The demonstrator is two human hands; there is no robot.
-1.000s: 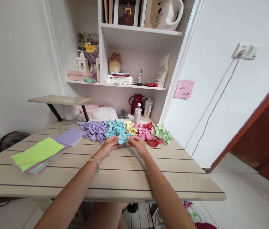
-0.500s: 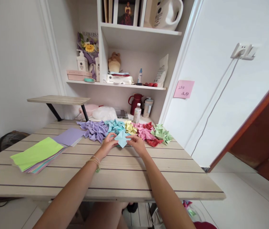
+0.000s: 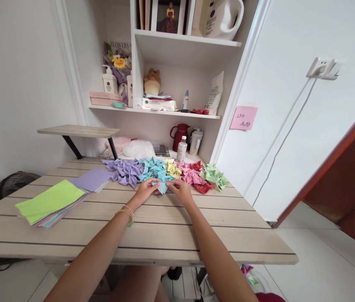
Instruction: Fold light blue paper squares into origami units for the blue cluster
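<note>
My left hand (image 3: pixel 146 191) and my right hand (image 3: pixel 181 189) both pinch a light blue folded paper piece (image 3: pixel 162 185) between them, just above the wooden table (image 3: pixel 152 226). Behind it lies a row of finished folded pieces: a purple pile (image 3: pixel 126 171), a blue pile (image 3: pixel 152 167), a yellow pile (image 3: pixel 172 168), pink and red pieces (image 3: pixel 193 176) and a green pile (image 3: pixel 214 176). A beaded bracelet sits on my left wrist.
A stack of coloured paper sheets (image 3: pixel 51 202) with green on top lies at the left, with purple sheets (image 3: pixel 93 179) beside it. A red jug (image 3: pixel 179 136), bottles and shelves stand at the back. A small wall shelf (image 3: pixel 78 131) juts out at left.
The blue piece showed as a flat square with crossed creases half a second ago; now it is folded narrower between my fingers. My hands stayed in the same place.
</note>
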